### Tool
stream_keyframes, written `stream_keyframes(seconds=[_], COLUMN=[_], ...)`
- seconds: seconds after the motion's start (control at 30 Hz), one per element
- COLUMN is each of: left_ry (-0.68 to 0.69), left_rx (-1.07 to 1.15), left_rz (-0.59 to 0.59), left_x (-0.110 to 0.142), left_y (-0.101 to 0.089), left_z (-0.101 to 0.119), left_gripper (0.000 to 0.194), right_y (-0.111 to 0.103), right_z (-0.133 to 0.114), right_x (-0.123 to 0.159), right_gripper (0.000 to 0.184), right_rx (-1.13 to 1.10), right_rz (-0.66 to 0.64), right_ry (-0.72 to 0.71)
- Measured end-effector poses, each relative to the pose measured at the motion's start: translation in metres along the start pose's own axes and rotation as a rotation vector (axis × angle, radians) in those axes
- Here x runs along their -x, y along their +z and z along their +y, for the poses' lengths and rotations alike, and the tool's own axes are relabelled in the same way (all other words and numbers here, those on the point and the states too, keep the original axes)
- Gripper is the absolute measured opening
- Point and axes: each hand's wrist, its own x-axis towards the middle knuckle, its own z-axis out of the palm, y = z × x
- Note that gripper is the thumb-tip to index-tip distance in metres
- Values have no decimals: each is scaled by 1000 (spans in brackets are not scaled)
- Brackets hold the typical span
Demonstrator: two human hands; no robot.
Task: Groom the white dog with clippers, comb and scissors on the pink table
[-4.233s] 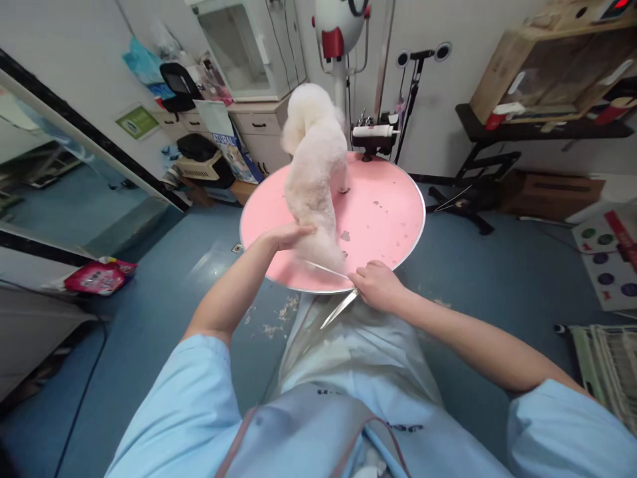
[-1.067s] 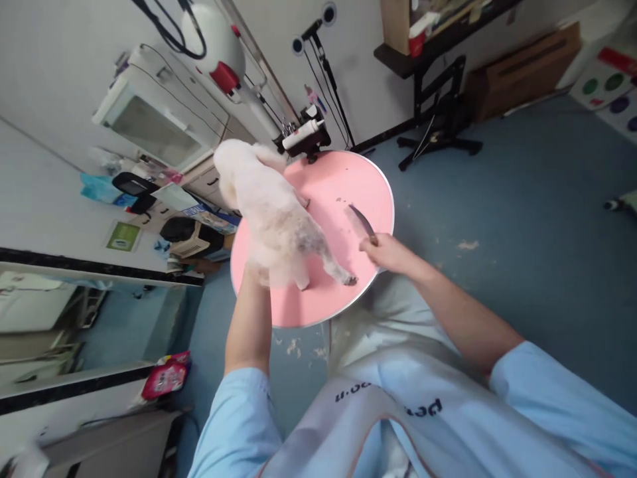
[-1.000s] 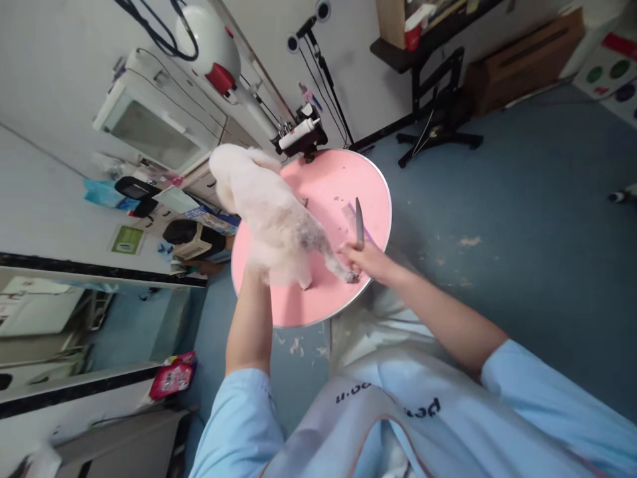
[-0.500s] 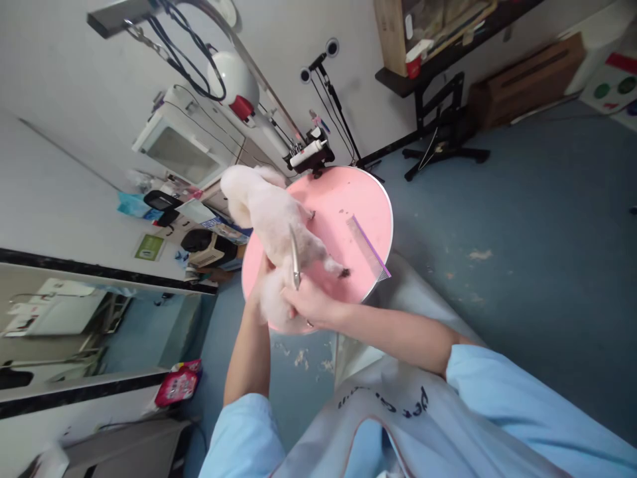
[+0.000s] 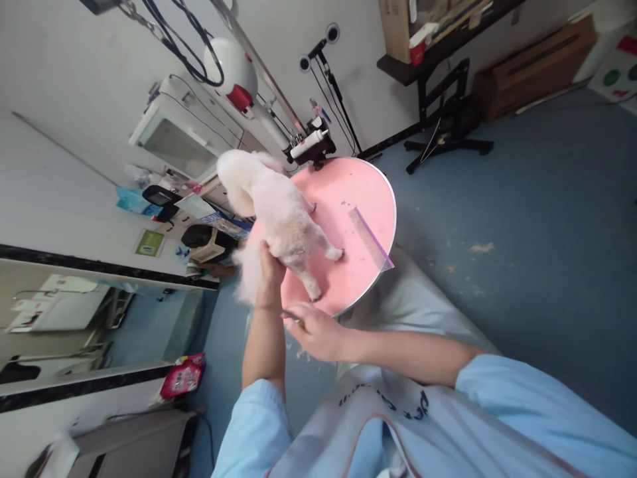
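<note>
A white, close-trimmed dog (image 5: 279, 206) stands on a round pink grooming table (image 5: 368, 182), its rear towards me. My left hand (image 5: 271, 271) is closed around the base of its fluffy tail (image 5: 247, 269), holding it off to the left. Just in front of the table's near edge, my right hand (image 5: 321, 334) is closed on a pair of scissors (image 5: 292, 317). Their blades are mostly hidden or seen end-on, apart from the dog. A comb with a purple spine (image 5: 374, 237) lies on the table's right side, its end over the rim.
A tool holder (image 5: 313, 149) with a white bottle is fixed at the table's far edge. A grooming arm with dark loops (image 5: 184, 46) hangs above. A black-legged stand (image 5: 338, 99) is behind; hair clumps (image 5: 482, 247) lie on the floor.
My right hand has drawn back with the scissors from the dog's rear towards me. My left hand has swung the tail to the left, uncovering the hind legs.
</note>
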Motion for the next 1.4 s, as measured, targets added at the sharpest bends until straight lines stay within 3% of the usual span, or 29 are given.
stream_keyframes(seconds=[0.07,0.13,0.23,0.33,0.5,0.6,0.7,0.73,0.9,1.07,1.2,1.4], left_ry=[121,135,96,25,-50,-80,-101,-103,-38,-42,-39,-41], left_rx=[96,113,71,55,117,130,138,150,179,213,247,359], left_rz=[61,21,-37,-108,-155,-166,-120,-104,-44,-249,-233,-181], left_x=[-9,-16,-19,-16,-12,-14,-15,-15,-10,-3,-4,-9], left_y=[4,8,18,27,24,16,12,13,21,23,22,26], left_z=[3,9,18,22,17,12,4,2,-2,2,-1,-6], left_gripper=[37,35,39,43,41,41,43,43,45,60,54,54], right_y=[-3,-5,-8,-8,-10,-18,-33,-40,-65,-69,-73,-85], right_z=[21,35,37,25,21,35,50,53,50,42,44,34], right_x=[8,14,20,24,26,28,22,17,-39,-84,-76,-59], right_gripper=[15,11,38,59,67,54,18,12,17,17,21,29], right_rx=[-196,-417,-714,-822,-921,-870,-725,-666,-620,-607,-541,-483], right_rz=[36,48,-1,-29,-3,49,176,229,399,415,466,424], right_ry=[269,492,594,565,535,510,444,404,272,305,321,282])
